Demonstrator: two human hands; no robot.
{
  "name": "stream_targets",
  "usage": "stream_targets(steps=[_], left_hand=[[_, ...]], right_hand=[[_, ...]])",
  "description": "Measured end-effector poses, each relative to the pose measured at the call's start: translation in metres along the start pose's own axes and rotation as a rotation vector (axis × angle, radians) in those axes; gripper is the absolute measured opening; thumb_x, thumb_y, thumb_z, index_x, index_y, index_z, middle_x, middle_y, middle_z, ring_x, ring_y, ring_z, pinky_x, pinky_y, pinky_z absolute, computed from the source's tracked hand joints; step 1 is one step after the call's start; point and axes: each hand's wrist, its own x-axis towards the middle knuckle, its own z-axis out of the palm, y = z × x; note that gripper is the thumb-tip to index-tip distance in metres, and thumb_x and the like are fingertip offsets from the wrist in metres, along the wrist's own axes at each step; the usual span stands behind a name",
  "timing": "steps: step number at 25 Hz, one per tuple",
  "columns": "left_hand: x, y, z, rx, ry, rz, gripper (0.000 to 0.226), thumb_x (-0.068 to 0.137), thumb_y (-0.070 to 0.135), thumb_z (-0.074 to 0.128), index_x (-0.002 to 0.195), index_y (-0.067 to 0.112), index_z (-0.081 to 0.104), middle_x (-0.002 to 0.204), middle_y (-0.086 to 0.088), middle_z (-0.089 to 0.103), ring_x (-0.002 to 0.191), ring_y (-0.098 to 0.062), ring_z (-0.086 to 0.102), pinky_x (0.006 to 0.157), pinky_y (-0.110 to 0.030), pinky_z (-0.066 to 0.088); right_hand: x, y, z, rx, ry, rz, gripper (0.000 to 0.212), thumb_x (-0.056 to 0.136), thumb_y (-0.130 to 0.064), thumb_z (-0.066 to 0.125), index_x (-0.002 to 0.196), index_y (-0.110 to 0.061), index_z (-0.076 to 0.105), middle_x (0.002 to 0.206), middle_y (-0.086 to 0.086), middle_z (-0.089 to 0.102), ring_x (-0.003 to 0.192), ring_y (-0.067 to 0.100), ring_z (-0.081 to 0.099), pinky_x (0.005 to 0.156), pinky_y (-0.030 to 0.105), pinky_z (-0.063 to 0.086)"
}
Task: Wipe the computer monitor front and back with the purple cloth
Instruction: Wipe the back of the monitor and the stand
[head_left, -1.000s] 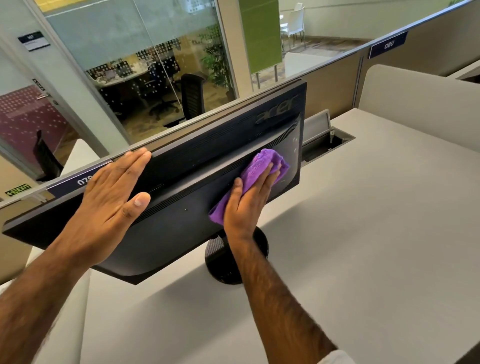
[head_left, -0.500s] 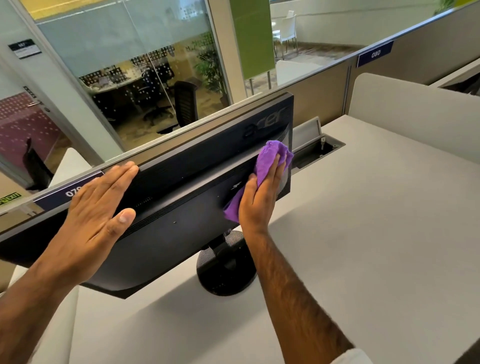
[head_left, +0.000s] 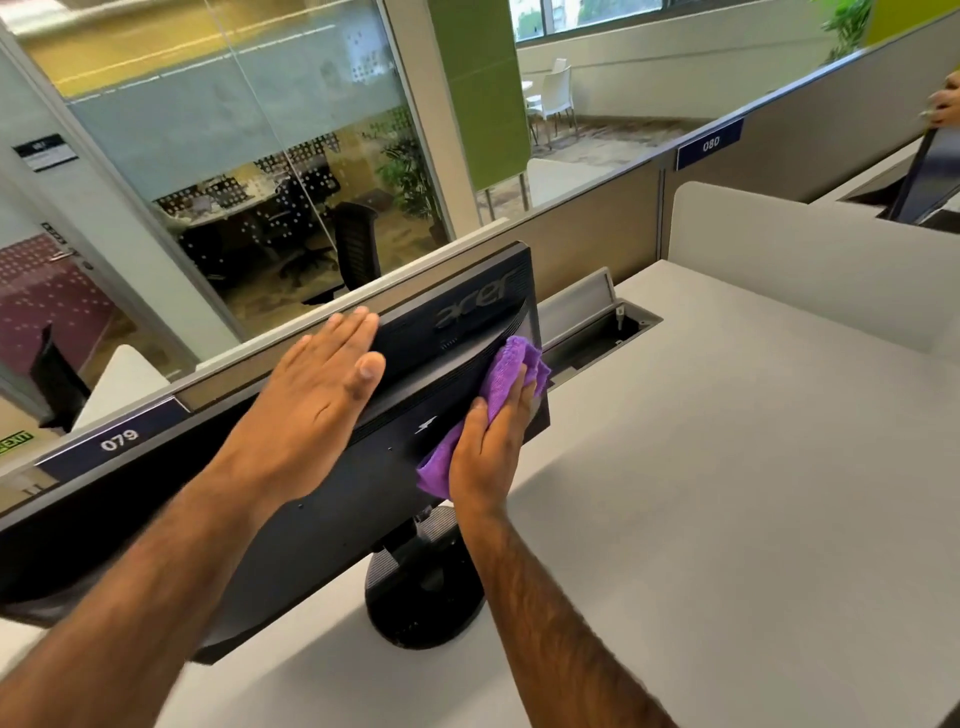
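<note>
The black computer monitor (head_left: 337, 499) stands on a round base (head_left: 426, 587) with its back panel turned toward me. My left hand (head_left: 311, 410) lies flat and open against the upper back of the monitor, fingers reaching its top edge. My right hand (head_left: 491, 441) presses the purple cloth (head_left: 511, 369) against the right end of the back panel, near the monitor's side edge. The screen side is hidden from me.
The monitor rests on a pale grey desk (head_left: 727, 493). An open cable tray (head_left: 597, 332) sits just behind the monitor's right end. A beige partition (head_left: 592, 228) and a white divider (head_left: 805, 270) bound the desk. Another person's hand (head_left: 945, 106) holds a second monitor (head_left: 930, 182) at far right.
My right hand slid the purple cloth rightward along the back panel to its right end. My left hand shifted right along the top edge, and the view swung to the right.
</note>
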Motion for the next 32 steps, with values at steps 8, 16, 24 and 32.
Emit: stream_targets(steps=[8, 16, 24, 32], left_hand=[[0.038, 0.023, 0.018, -0.032, 0.063, 0.040, 0.078, 0.096, 0.071, 0.001, 0.161, 0.033, 0.020, 0.168, 0.021, 0.013, 0.151, 0.013, 0.001, 0.120, -0.013, -0.003], [0.042, 0.025, 0.018, -0.023, 0.048, 0.015, 0.078, 0.097, 0.072, 0.004, 0.162, 0.032, 0.020, 0.168, 0.021, 0.013, 0.152, 0.010, 0.002, 0.123, -0.021, 0.001], [0.038, 0.023, 0.017, 0.007, 0.053, 0.038, 0.081, 0.095, 0.075, 0.001, 0.162, 0.032, 0.017, 0.169, 0.019, 0.011, 0.153, 0.006, 0.001, 0.125, -0.026, 0.001], [0.041, 0.021, 0.020, 0.010, 0.043, 0.046, 0.075, 0.098, 0.069, 0.004, 0.162, 0.032, 0.016, 0.169, 0.020, 0.010, 0.153, 0.007, 0.000, 0.125, -0.023, -0.001]], right_hand=[[0.047, -0.015, -0.013, -0.048, -0.061, -0.101, 0.068, 0.099, -0.064, 0.030, 0.159, -0.042, 0.006, 0.166, -0.009, 0.021, 0.147, 0.020, 0.036, 0.110, 0.049, 0.047], [0.038, 0.034, -0.010, 0.048, -0.030, 0.138, 0.067, 0.096, -0.065, 0.027, 0.157, -0.049, 0.004, 0.168, -0.015, 0.014, 0.153, 0.011, 0.021, 0.121, 0.047, 0.032], [0.027, -0.007, 0.008, 0.013, 0.013, -0.059, 0.063, 0.105, -0.042, 0.036, 0.162, -0.030, 0.011, 0.169, -0.011, 0.012, 0.155, 0.010, 0.013, 0.121, 0.049, 0.032], [0.033, 0.051, 0.002, 0.127, 0.099, 0.307, 0.070, 0.099, -0.058, 0.027, 0.161, -0.028, 0.016, 0.167, -0.012, 0.020, 0.150, 0.004, 0.022, 0.125, 0.037, 0.025]])
